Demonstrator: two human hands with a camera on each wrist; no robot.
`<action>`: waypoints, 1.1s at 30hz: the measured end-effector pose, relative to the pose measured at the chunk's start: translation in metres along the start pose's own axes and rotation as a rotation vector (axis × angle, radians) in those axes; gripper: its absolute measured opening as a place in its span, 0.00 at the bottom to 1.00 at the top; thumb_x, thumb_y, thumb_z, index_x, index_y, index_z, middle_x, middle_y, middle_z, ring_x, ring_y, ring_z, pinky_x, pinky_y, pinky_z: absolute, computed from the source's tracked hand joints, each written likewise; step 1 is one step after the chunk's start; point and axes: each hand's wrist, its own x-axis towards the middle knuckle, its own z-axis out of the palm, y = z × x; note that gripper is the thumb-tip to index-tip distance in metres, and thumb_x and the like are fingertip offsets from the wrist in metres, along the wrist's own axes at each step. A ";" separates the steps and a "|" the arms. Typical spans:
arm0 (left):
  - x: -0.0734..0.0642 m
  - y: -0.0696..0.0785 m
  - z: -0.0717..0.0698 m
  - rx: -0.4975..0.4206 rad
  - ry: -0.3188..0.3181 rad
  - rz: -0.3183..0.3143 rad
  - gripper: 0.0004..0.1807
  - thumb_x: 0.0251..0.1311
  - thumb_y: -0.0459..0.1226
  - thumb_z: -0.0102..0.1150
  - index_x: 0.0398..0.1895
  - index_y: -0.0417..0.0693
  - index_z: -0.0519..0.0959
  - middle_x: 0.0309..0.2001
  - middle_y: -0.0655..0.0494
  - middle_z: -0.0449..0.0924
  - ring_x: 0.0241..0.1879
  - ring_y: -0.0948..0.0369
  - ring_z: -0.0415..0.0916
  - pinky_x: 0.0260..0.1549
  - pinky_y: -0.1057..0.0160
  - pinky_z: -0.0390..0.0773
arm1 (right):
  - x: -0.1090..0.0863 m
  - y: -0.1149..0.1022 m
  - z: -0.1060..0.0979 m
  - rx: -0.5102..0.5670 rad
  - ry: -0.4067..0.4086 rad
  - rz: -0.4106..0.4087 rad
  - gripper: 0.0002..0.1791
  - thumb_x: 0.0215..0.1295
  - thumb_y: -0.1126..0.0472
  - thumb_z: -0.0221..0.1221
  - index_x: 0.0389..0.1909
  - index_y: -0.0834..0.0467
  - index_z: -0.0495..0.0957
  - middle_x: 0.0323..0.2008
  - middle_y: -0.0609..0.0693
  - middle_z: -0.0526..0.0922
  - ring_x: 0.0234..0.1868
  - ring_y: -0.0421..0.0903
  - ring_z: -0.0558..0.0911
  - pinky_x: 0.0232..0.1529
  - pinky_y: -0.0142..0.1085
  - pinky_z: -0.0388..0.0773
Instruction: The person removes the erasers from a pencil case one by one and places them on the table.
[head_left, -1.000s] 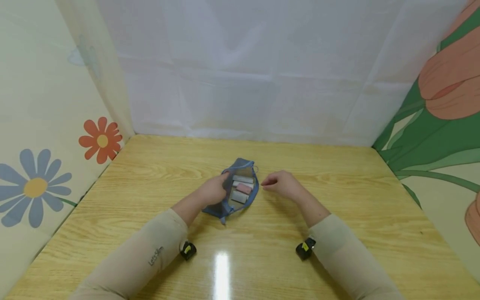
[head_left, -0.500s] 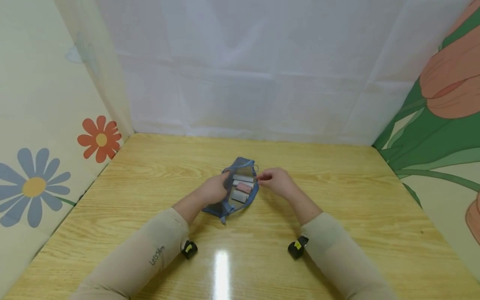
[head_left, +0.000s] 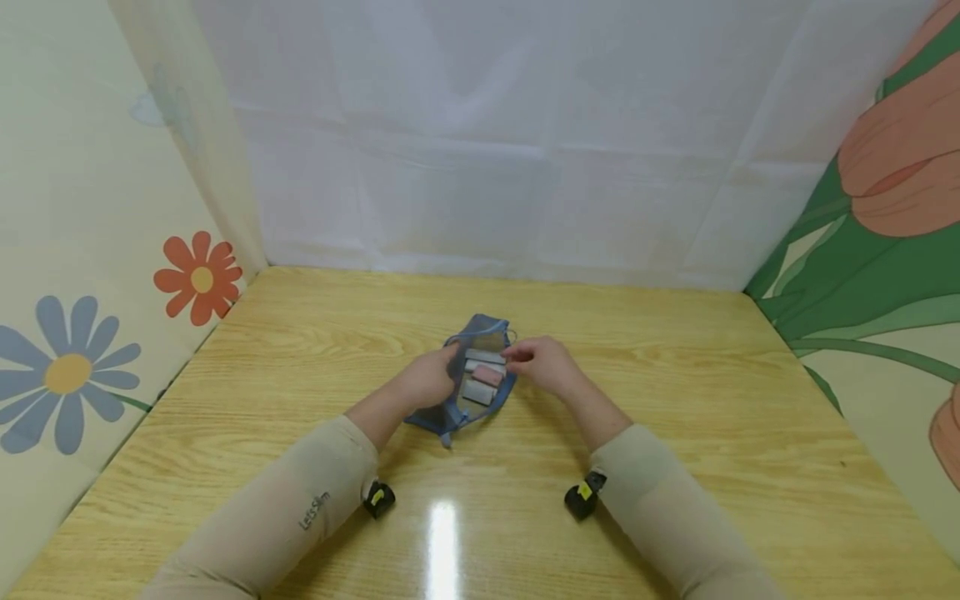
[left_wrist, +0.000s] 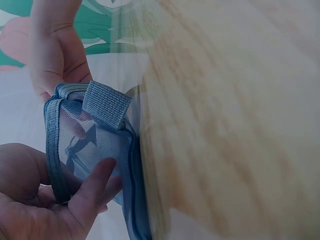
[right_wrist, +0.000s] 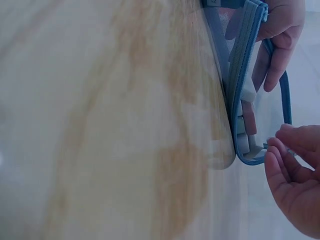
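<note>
A blue mesh zipper pouch lies unzipped on the wooden table, its mouth held wide. Inside it are several small blocks, among them a pink block and a grey-white block; their exact kind is unclear. My left hand grips the pouch's left side, thumb and fingers on either side of the mesh, as the left wrist view shows. My right hand is at the pouch's right rim, fingertips just over the edge by the blocks. In the right wrist view its loosely bent fingers hold nothing that I can make out.
The wooden table runs back to a white cloth. Flower-printed panels stand on both sides. A black wrist camera hangs under the left sleeve, another black camera under the right.
My right hand has moved left, from beside the pouch to over its right rim. My left hand and the pouch have stayed almost where they were.
</note>
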 end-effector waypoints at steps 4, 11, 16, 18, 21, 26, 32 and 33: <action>0.000 0.001 -0.001 0.010 -0.010 -0.002 0.39 0.48 0.22 0.45 0.69 0.39 0.53 0.64 0.39 0.60 0.61 0.50 0.61 0.51 0.54 0.69 | 0.002 0.001 0.002 -0.006 0.004 0.025 0.13 0.58 0.62 0.60 0.45 0.55 0.81 0.39 0.49 0.82 0.41 0.45 0.78 0.44 0.37 0.74; -0.002 0.004 -0.001 0.038 -0.008 0.000 0.39 0.48 0.23 0.47 0.68 0.39 0.55 0.63 0.39 0.63 0.58 0.50 0.65 0.49 0.54 0.71 | 0.007 0.002 0.006 -0.020 0.037 0.048 0.13 0.57 0.61 0.60 0.43 0.60 0.82 0.36 0.51 0.84 0.38 0.45 0.79 0.44 0.38 0.74; -0.003 0.005 -0.001 0.060 0.007 0.021 0.38 0.46 0.23 0.47 0.67 0.39 0.58 0.60 0.39 0.67 0.52 0.51 0.69 0.45 0.55 0.73 | 0.011 0.003 0.011 -0.034 0.035 0.089 0.13 0.58 0.58 0.60 0.41 0.60 0.82 0.35 0.51 0.84 0.35 0.44 0.78 0.41 0.36 0.74; -0.003 0.005 -0.001 0.072 0.014 0.031 0.37 0.46 0.23 0.47 0.67 0.39 0.59 0.59 0.40 0.68 0.51 0.51 0.69 0.46 0.55 0.72 | 0.012 0.004 0.012 -0.043 0.034 0.105 0.13 0.58 0.57 0.60 0.40 0.60 0.82 0.35 0.51 0.83 0.34 0.44 0.77 0.40 0.36 0.74; -0.002 0.004 -0.001 0.087 0.019 0.045 0.36 0.47 0.24 0.48 0.66 0.40 0.60 0.58 0.41 0.70 0.50 0.52 0.70 0.45 0.56 0.73 | 0.014 0.004 0.014 -0.065 0.038 0.120 0.13 0.59 0.56 0.59 0.39 0.60 0.83 0.34 0.51 0.83 0.34 0.44 0.77 0.39 0.36 0.74; -0.002 0.004 -0.001 0.097 0.006 0.048 0.36 0.48 0.24 0.48 0.66 0.38 0.59 0.60 0.40 0.68 0.54 0.51 0.68 0.50 0.55 0.71 | 0.016 0.004 0.017 -0.095 0.039 0.110 0.12 0.59 0.56 0.59 0.35 0.60 0.84 0.29 0.50 0.82 0.29 0.43 0.75 0.33 0.34 0.73; -0.002 0.005 -0.001 0.118 -0.016 0.045 0.38 0.46 0.23 0.48 0.67 0.34 0.56 0.62 0.37 0.63 0.60 0.49 0.63 0.55 0.54 0.67 | 0.017 0.002 0.018 -0.065 0.033 0.131 0.13 0.59 0.55 0.59 0.35 0.62 0.82 0.29 0.52 0.82 0.26 0.43 0.76 0.29 0.31 0.73; -0.002 0.005 -0.001 0.123 -0.016 0.046 0.38 0.46 0.24 0.48 0.67 0.34 0.56 0.62 0.37 0.63 0.60 0.49 0.64 0.54 0.54 0.67 | 0.017 0.002 0.018 -0.054 0.038 0.141 0.13 0.59 0.55 0.59 0.36 0.62 0.82 0.30 0.52 0.82 0.27 0.43 0.76 0.29 0.31 0.73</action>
